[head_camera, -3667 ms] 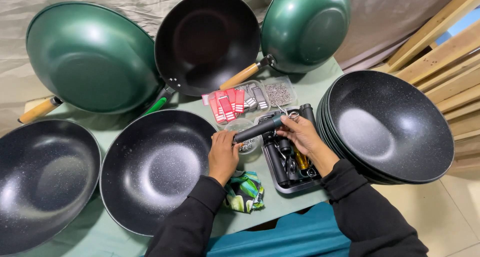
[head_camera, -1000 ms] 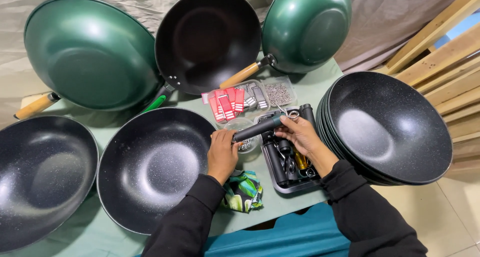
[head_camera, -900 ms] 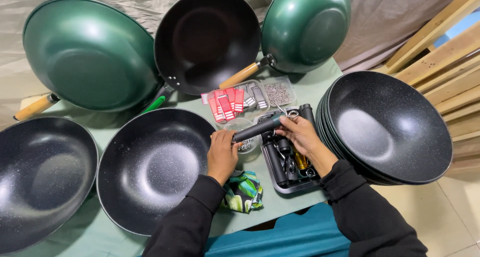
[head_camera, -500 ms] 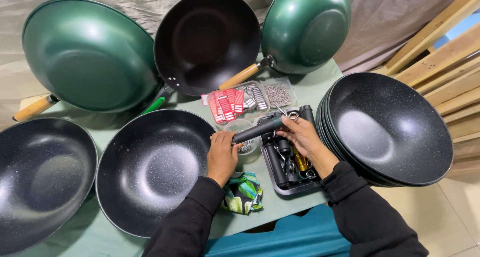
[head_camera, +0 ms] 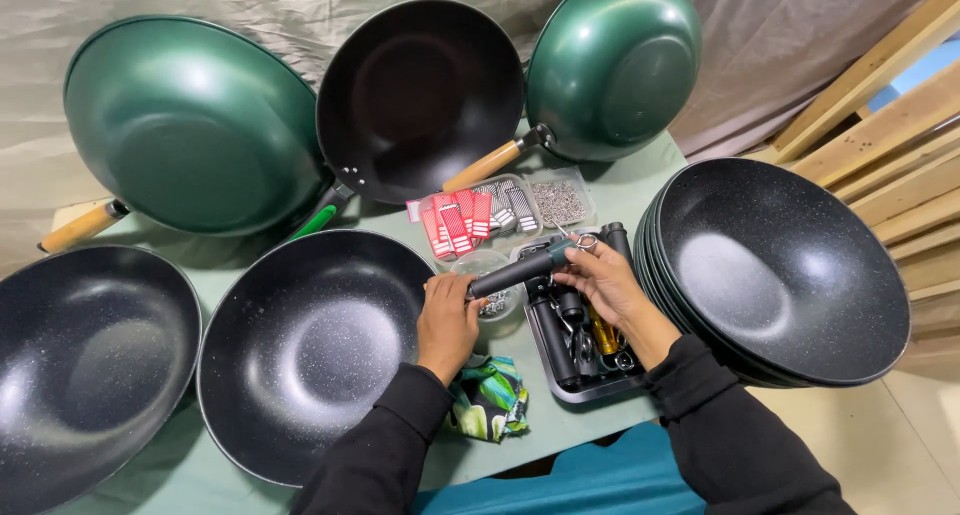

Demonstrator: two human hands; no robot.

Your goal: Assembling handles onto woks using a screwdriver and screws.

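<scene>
A black pan handle lies level between both hands at the right rim of a black speckled wok. My left hand grips the handle's near end against the wok's edge. My right hand holds the far end, where a metal ring shows. Under the handle sits a small clear bowl of screws. A black tray of handles and tools lies beneath my right hand.
A stack of black woks stands at the right, another black wok at the left. Green woks and a black pan lean at the back. Red packets, a screw tray and a green crumpled wrapper lie on the table.
Almost nothing moves; both hands keep the handle at the wok's rim with only slight shifts of the fingers.
</scene>
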